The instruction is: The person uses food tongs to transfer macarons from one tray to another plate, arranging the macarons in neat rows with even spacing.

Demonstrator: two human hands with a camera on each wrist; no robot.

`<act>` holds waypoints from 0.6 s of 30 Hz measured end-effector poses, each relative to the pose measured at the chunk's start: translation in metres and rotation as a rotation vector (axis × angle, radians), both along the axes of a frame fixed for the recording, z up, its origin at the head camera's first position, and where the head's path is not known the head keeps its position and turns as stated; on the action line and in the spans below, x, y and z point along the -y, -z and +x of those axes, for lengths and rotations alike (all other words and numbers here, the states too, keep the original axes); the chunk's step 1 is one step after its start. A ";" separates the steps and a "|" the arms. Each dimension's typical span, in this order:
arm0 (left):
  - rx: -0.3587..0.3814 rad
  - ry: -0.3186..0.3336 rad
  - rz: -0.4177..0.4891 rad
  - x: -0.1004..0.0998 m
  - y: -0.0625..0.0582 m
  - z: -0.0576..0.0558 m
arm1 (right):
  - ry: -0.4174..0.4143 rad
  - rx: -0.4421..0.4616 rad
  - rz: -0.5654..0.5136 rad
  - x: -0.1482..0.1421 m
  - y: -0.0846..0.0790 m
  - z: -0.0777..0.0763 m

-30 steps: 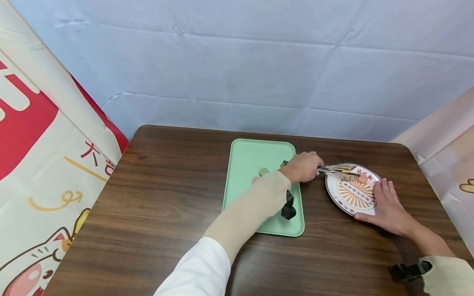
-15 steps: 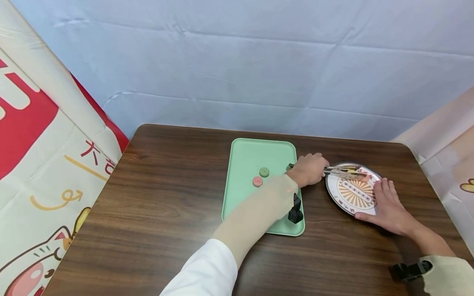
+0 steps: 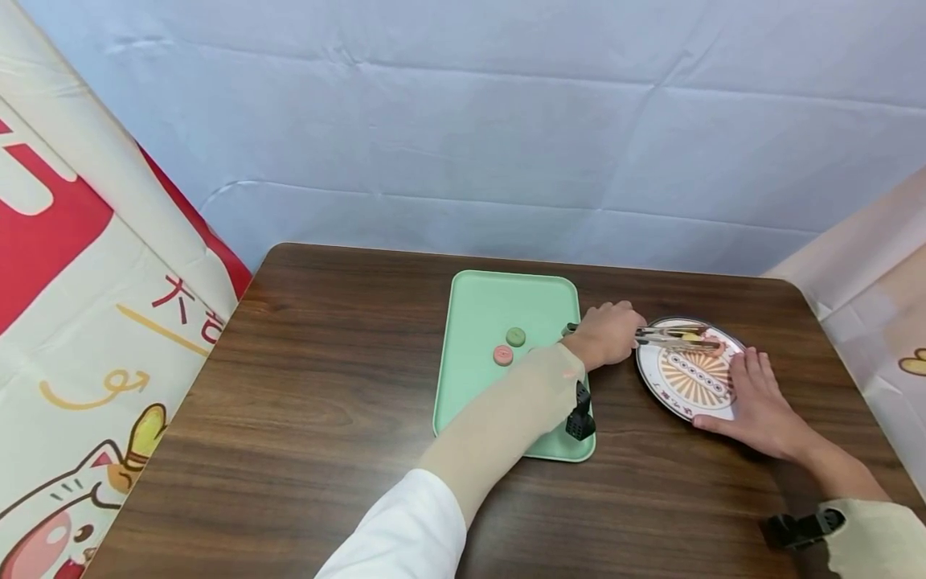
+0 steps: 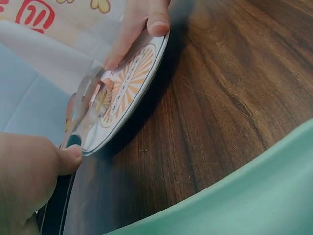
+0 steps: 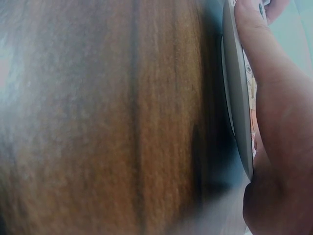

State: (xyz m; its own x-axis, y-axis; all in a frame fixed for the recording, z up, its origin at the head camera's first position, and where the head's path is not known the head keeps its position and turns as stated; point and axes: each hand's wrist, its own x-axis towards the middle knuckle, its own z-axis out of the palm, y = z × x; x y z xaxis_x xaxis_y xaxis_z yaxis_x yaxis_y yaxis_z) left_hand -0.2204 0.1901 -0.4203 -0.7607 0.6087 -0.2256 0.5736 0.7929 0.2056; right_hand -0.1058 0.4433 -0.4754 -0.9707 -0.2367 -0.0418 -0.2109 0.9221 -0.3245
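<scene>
Nearest, a white sleeve [image 3: 405, 531] crossed the bottom centre of the head view. Just above, right of centre, a green tray [image 3: 506, 301] bore a pink disc [image 3: 503, 355] and a green disc [image 3: 516, 336], neither being handled. The right hand [image 3: 763, 406], at the right, lay with straight, spread fingers against the edge of a plate [image 3: 671, 394]. The left hand [image 3: 608, 330] was curled round metal tongs [image 3: 673, 330], whose arms stood apart over the plate's upper part, around a yellowish piece [image 3: 692, 337] and a pinkish piece [image 4: 109, 84]; whether they pinched either could not be told. Work at the plate seemed under way and unfinished, with no piece lifted clear. Beneath spread a dark wood-grain table [image 3: 325, 386]; beyond hung creased pale-blue cloth [image 3: 463, 137], with a printed cloth [image 3: 65, 249] at far left.
</scene>
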 end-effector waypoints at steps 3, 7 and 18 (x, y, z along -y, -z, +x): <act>-0.008 0.006 -0.004 0.000 0.001 0.000 | 0.000 0.004 -0.001 0.000 0.000 0.000; -0.019 -0.007 -0.007 0.000 0.003 0.001 | 0.001 0.015 0.004 0.000 0.000 0.000; -0.023 -0.023 -0.017 -0.001 0.003 0.000 | 0.003 0.009 0.011 0.001 0.000 0.001</act>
